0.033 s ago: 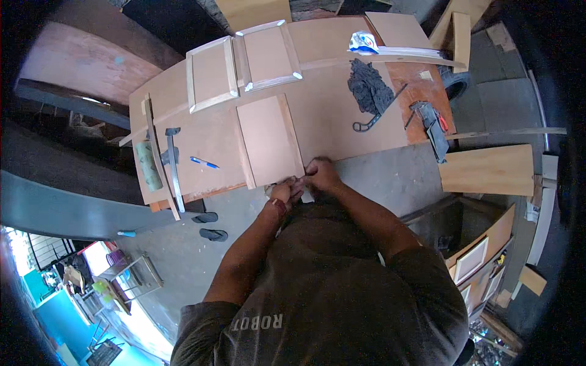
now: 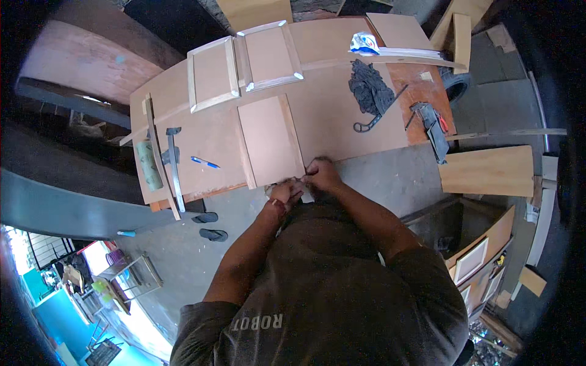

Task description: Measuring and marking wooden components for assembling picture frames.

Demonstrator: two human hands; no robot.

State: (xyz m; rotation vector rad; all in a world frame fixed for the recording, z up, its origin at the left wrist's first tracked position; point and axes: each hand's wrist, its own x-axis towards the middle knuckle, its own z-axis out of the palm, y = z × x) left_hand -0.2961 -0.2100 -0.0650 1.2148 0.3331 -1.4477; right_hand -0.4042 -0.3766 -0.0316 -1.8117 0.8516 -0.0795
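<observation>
Both of my hands meet at the near edge of the table, by the near end of a flat panel (image 2: pixel 268 140) with wooden strips along its two long sides. Bent fingers close my left hand (image 2: pixel 285 193) at the panel's near right corner. Just right of it, my right hand (image 2: pixel 323 175) is also closed, its fingertips against the left ones. What they grip is too small and covered to make out. Beyond the panel lie two rectangular wooden frames (image 2: pixel 213 73) (image 2: pixel 270 55) with pale corners.
A blue pen (image 2: pixel 205 162), a metal square (image 2: pixel 174 174) and a green cylinder (image 2: pixel 148 165) lie toward the left. On the right are a dark crumpled cloth (image 2: pixel 368 88), a handsaw (image 2: pixel 366 127) and a grey-black tool (image 2: pixel 434 131). Sandals (image 2: pixel 213 235) rest on the floor.
</observation>
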